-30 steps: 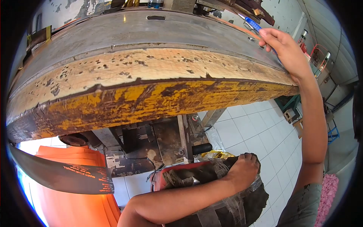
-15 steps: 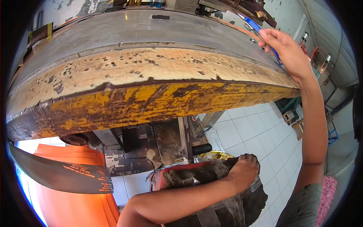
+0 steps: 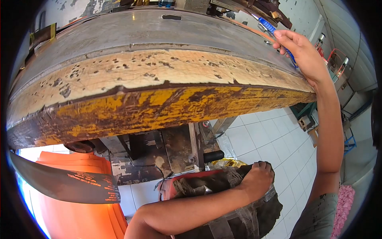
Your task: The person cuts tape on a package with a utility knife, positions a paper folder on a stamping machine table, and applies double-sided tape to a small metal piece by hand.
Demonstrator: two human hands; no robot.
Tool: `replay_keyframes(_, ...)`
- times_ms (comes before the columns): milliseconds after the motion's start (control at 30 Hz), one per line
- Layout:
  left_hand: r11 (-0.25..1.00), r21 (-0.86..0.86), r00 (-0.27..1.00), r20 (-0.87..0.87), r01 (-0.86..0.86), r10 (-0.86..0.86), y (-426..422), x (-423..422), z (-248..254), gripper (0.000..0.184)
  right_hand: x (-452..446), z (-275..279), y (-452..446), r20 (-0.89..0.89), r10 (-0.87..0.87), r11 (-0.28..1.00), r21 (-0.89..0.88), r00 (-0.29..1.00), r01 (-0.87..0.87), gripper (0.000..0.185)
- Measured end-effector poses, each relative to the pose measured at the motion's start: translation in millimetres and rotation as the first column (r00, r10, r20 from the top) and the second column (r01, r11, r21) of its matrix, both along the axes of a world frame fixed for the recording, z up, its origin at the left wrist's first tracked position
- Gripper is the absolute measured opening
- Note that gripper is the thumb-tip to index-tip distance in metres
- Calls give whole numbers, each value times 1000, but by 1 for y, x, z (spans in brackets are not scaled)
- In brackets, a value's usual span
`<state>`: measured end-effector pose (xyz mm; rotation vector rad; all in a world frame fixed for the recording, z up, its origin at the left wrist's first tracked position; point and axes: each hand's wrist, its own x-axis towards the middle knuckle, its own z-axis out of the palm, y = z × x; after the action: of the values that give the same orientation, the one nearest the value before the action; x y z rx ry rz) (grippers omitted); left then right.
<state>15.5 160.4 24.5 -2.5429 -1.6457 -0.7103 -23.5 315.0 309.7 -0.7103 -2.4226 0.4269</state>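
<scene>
Near the far right of the workbench, my right hand is closed round a blue utility knife, its tip pointing up and to the left. The knife's lower end shows below the fingers, close to the bench surface. Low in the view, my left hand curls its fingers over the right edge of a dark, taped pad. My left forearm lies across this pad, hiding part of it. Worn tape and a red edge show on the pad.
The bench has a grey metal top and a scarred wooden front edge with chipped yellow paint. Orange sheets and a dark printed sheet stand at lower left. White floor tiles lie below; a pink fluffy thing is at right.
The view has shifted very slightly, so the bench edge appears a little further right. Both hands keep the same hold.
</scene>
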Motion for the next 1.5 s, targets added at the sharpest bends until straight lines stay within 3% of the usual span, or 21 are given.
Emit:
replay_keyframes(1200,999,-34,1000,12,28,-28,0,-2,2,39,2,-3,-2,-55,3,1000,-8,999,-3,45)
replay_keyframes(1500,999,-26,999,27,40,-39,0,-4,3,42,7,2,-4,-27,3,998,62,1000,-1,44)
